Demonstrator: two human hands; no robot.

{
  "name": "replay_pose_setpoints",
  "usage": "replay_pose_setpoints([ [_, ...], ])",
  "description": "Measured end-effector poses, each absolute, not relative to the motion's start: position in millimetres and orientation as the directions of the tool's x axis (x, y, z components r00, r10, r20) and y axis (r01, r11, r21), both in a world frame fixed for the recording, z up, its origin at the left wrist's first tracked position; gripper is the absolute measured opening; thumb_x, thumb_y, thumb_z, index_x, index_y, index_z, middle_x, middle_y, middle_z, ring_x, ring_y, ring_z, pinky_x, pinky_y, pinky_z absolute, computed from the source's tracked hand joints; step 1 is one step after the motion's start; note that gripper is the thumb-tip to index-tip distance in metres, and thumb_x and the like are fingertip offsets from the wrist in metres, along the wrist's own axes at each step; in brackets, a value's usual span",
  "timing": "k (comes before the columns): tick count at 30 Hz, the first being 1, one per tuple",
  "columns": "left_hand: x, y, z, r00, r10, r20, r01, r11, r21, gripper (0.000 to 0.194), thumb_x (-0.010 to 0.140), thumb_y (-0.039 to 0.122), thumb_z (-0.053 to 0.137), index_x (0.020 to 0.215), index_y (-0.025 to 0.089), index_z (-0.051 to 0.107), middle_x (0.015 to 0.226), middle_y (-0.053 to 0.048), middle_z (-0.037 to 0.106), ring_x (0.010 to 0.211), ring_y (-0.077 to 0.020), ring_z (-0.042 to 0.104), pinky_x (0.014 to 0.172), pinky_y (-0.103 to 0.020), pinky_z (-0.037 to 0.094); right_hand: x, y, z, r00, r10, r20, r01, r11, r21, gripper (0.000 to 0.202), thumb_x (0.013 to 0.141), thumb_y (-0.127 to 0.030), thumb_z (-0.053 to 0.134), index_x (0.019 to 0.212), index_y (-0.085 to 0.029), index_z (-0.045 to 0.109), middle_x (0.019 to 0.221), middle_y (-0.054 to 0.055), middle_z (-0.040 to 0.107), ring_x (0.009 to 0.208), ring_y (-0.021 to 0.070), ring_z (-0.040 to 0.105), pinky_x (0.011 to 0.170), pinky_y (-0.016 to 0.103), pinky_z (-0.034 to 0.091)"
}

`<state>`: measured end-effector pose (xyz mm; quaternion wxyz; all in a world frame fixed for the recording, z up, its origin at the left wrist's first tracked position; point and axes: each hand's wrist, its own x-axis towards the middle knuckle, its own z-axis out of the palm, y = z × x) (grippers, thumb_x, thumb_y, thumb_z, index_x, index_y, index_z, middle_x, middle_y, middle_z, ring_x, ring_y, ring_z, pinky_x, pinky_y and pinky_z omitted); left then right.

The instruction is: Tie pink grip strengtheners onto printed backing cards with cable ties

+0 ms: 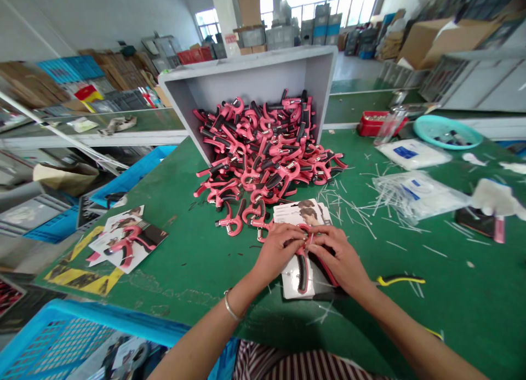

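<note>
Green table [193,276], pink tool [303,271] between fingers [326,231].

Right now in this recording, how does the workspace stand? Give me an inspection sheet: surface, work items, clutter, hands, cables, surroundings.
Surface: green table, marked, yellow-and-black tape at left.
Work items: pink-and-black clamp on a printed card; more clamps heaped in and before a grey bin.
Clutter: thin white strips strewn at right; yellow-handled tool.
Hands: left hand and right hand meet at the clamp's upper end; exact grip unclear.
Cables: nothing seen on the table.
Surroundings: cartons, crates, windows.
</note>
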<state>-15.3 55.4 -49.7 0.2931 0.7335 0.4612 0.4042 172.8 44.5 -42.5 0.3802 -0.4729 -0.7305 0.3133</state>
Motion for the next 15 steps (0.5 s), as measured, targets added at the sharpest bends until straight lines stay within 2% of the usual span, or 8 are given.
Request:
replay_pose_setpoints([
  [7,-16.3,54.2,-52.9,0.235,0.924,0.302,0.402,-0.375,0.835,0.011,0.087,0.021,0.066,0.093,0.024,0.075,0.101,-0.003,0.073,0.1,-0.02,0.063,0.096,-0.039,0.044,180.0,46.1,-37.4,-0.463,0.868,0.179,0.497,0.422,-0.758,0.019,0.095,-0.033,0.055,0.091,-0.027,0.073,0.134,0.005,0.055,0.127,0.0271,0.045,0.106,0.049,0.033],
  [10,-15.9,53.5,-53.0,0.231,0.923,0.307,0.405,-0.378,0.832,0.012,0.088,0.019,0.066,0.094,0.024,0.075,0.101,-0.003,0.073,0.102,-0.0197,0.063,0.097,-0.039,0.043,181.6,47.2,-39.0,-0.504,0.843,0.188,0.494,0.46,-0.738,0.019,0.096,-0.033,0.055,0.097,-0.028,0.073,0.137,0.005,0.052,0.13,0.0267,0.043,0.109,0.05,0.03],
  [15,-16.0,52.9,-53.7,0.236,0.921,0.311,0.41,-0.384,0.827,0.012,0.087,0.018,0.067,0.093,0.025,0.075,0.102,-0.003,0.073,0.102,-0.0193,0.062,0.096,-0.038,0.042,183.2,48.6,-43.5,-0.52,0.834,0.183,0.498,0.47,-0.729,0.018,0.096,-0.033,0.056,0.095,-0.027,0.073,0.136,0.004,0.052,0.13,0.0248,0.042,0.111,0.047,0.03],
])
